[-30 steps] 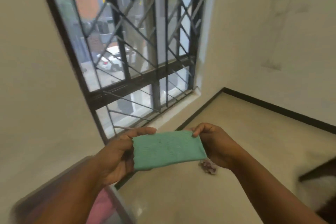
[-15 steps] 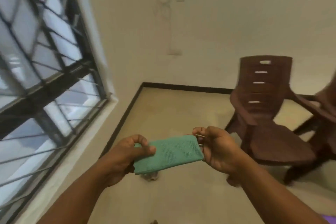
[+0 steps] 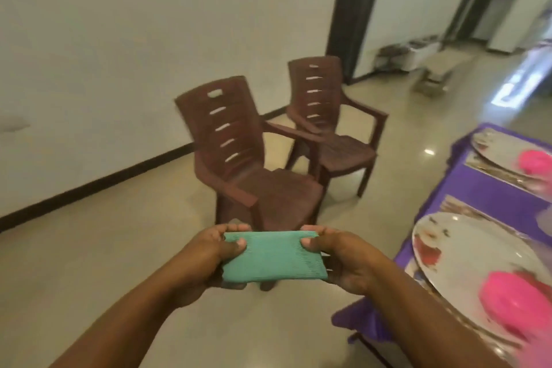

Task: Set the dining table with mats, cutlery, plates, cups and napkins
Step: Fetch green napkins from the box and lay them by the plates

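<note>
both hands hold a folded green napkin (image 3: 273,257) in the air above the floor: left hand (image 3: 209,260) fingers pinch its left end, right hand (image 3: 343,260) fingers pinch its right end. just right, the purple-clothed surface (image 3: 493,188) carries a plate (image 3: 466,272) with a pink cup (image 3: 519,299)
</note>
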